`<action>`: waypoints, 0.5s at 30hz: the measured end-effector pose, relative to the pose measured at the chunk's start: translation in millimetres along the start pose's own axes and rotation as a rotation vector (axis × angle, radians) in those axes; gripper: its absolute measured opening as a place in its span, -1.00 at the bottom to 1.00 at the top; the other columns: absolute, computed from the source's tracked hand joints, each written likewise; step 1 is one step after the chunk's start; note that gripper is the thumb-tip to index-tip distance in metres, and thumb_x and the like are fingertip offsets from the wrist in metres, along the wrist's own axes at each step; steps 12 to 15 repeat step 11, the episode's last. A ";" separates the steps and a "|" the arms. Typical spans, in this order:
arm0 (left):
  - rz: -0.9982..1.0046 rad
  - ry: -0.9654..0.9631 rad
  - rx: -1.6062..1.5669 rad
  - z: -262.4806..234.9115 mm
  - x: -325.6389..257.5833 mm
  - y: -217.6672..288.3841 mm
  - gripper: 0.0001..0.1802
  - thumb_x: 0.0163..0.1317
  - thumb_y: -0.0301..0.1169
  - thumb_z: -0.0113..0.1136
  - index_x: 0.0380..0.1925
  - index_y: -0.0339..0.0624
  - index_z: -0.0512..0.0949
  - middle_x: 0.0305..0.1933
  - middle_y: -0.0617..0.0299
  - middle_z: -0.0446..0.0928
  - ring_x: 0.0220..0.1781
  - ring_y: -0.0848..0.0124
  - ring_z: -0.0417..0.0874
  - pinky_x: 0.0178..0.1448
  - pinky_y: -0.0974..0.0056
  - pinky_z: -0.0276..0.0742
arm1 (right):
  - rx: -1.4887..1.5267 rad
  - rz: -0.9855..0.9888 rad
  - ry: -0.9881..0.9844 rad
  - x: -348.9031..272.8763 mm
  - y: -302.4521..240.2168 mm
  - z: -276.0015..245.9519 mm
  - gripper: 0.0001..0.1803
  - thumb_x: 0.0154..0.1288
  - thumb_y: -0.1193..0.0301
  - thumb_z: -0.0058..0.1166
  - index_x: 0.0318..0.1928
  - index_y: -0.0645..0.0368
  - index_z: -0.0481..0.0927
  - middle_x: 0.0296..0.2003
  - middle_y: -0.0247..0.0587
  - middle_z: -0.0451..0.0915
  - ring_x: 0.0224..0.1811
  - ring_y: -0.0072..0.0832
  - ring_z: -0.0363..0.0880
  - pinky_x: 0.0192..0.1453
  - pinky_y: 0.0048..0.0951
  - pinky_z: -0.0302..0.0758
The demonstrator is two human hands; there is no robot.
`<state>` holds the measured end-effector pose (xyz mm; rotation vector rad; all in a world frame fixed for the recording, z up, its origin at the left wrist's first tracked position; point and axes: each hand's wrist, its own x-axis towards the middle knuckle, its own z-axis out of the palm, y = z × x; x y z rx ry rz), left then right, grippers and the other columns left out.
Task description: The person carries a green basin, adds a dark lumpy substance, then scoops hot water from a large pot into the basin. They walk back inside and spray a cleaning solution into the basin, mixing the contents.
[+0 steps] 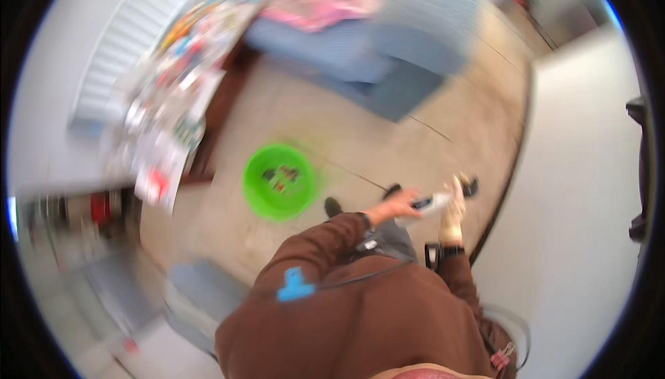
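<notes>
In front of my body, my left hand (397, 207) is closed round one end of a pale grey handheld object with a dark patch (431, 204); blur hides its exact kind. The object's other end meets the palm side of my right hand (453, 218), which appears to wear a cream-coloured glove. The right fingers look stretched out, pointing away from me. Just beyond them is a small dark thing (470, 186), too blurred to name; I cannot tell whether it touches the hand.
A bright green basin (253, 195) with small mixed items stands on the tan floor, ahead to the left. A cluttered table (225, 105) is along the left, a blue sofa (325, 50) with pink cloth at the back. A white surface (575, 171) borders the right.
</notes>
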<state>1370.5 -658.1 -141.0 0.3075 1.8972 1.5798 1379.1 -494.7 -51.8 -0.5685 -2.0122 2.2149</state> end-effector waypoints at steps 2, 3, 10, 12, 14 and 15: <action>-0.152 -0.140 -0.168 -9.5 25.1 -21.4 -0.18 -0.11 -0.20 0.45 0.15 -0.31 0.34 -0.03 0.01 0.55 0.01 0.25 0.57 0.04 0.18 0.51 | -0.156 0.002 0.167 13.9 6.3 -51.2 -0.41 0.38 0.03 -0.12 0.27 0.11 0.38 -0.05 -0.30 0.53 -0.21 -0.57 0.48 -0.07 -0.49 0.45; -0.193 -0.084 -0.202 -18.6 30.3 -29.2 -0.22 -0.02 -0.23 0.41 0.18 -0.31 0.32 -0.05 0.02 0.56 -0.04 0.29 0.58 -0.03 0.19 0.55 | -0.194 -0.045 0.184 18.6 4.4 -77.0 -0.47 0.36 0.09 -0.06 0.22 0.09 0.43 -0.10 -0.30 0.55 -0.24 -0.56 0.49 -0.10 -0.48 0.46; -0.739 0.313 -0.232 -132.5 10.9 -49.6 -0.48 0.15 -0.30 0.22 0.10 -0.26 0.38 -0.20 0.13 0.57 -0.23 0.36 0.63 -0.21 0.30 0.54 | -0.153 -0.107 0.704 69.8 -28.9 -183.3 -0.44 0.08 0.47 0.23 0.12 0.00 0.36 -0.30 -0.35 0.43 -0.35 -0.54 0.48 -0.24 -0.46 0.48; -0.706 0.284 -0.237 -130.3 23.5 -54.2 -0.48 0.15 -0.30 0.22 0.10 -0.26 0.38 -0.20 0.13 0.57 -0.23 0.36 0.63 -0.21 0.30 0.54 | -0.165 -0.140 0.717 72.9 -31.4 -194.2 -0.44 0.09 0.47 0.22 0.13 0.01 0.35 -0.28 -0.34 0.43 -0.34 -0.53 0.49 -0.22 -0.44 0.49; -0.706 0.284 -0.237 -130.3 23.5 -54.2 -0.48 0.15 -0.30 0.22 0.10 -0.26 0.38 -0.20 0.13 0.57 -0.23 0.36 0.63 -0.21 0.30 0.54 | -0.165 -0.140 0.717 72.9 -31.4 -194.2 -0.44 0.09 0.47 0.22 0.13 0.01 0.35 -0.28 -0.34 0.43 -0.34 -0.53 0.49 -0.22 -0.44 0.49; -0.706 0.284 -0.237 -130.3 23.5 -54.2 -0.48 0.15 -0.30 0.22 0.10 -0.26 0.38 -0.20 0.13 0.57 -0.23 0.36 0.63 -0.21 0.30 0.54 | -0.165 -0.140 0.717 72.9 -31.4 -194.2 -0.44 0.09 0.47 0.22 0.13 0.01 0.35 -0.28 -0.34 0.43 -0.34 -0.53 0.49 -0.22 -0.44 0.49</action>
